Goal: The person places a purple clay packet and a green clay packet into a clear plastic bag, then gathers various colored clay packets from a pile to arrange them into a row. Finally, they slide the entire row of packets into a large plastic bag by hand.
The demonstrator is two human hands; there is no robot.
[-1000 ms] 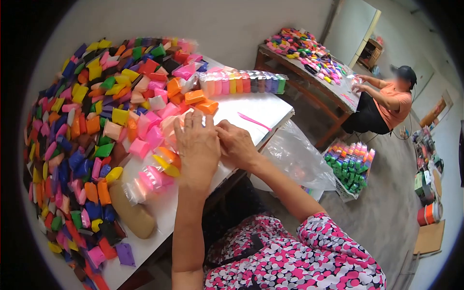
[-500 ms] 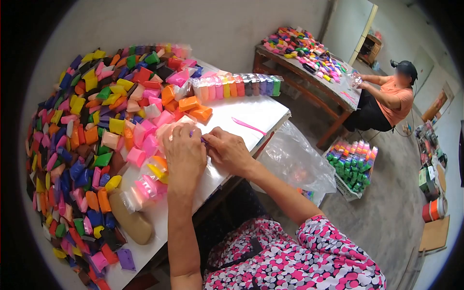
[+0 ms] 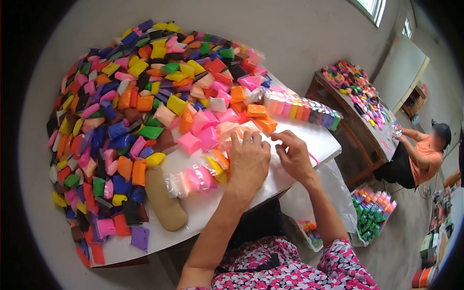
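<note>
My left hand (image 3: 250, 162) is bent over a clear plastic sleeve (image 3: 174, 185) holding a row of soft coloured packets, pink, yellow and orange ones showing beside the palm. A bit of blue-purple shows at its fingertips; the rest under the hand is hidden. Just to the right, my right hand (image 3: 294, 153) hovers over the white tabletop (image 3: 314, 140), fingers curved and apart, with nothing visible in them. Beyond the hands lies a filled sleeve (image 3: 302, 107) of packets in many colours. Loose orange packets (image 3: 261, 118) and pink packets (image 3: 198, 137) lie close to the left hand.
A large heap of coloured packets (image 3: 130, 106) covers the table's left and back. A tan oblong block (image 3: 164, 200) lies near the front edge. Beside the table are a clear bag (image 3: 321, 193) and a crate of filled sleeves (image 3: 369, 215). A co-worker (image 3: 423, 157) sits at another table.
My right hand has come away from the left and opened. The left stays over the sleeve. The whole view has shifted, so the table appears farther right.
</note>
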